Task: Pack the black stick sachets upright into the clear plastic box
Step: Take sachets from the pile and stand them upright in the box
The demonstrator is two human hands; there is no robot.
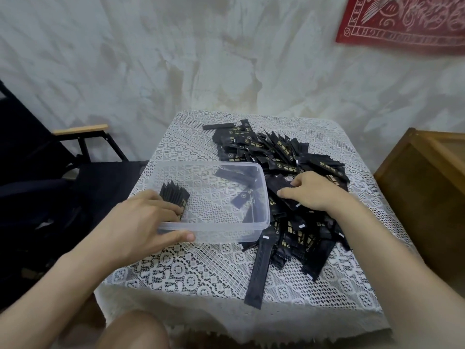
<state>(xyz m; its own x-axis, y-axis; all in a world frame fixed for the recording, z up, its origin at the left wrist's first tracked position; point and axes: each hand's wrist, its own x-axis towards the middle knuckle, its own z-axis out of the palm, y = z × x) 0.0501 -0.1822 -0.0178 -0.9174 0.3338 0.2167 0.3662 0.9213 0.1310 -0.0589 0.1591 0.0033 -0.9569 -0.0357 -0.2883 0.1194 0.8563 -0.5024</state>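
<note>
the left hand (141,222) has its fingers clamped over a small upright bundle (175,196) in the near-left corner of the clear plastic box (226,231), thumb outside the wall, likely so the sticks don't topple. the right hand (312,191) pinches a sachet (286,199) on the loose pile (276,152) just beside the box on the desk (191,273) - seemingly the next one in.

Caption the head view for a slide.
Left hand holds a sachet bundle upright in the clear box; right hand pinches sachets on the pile.
</note>
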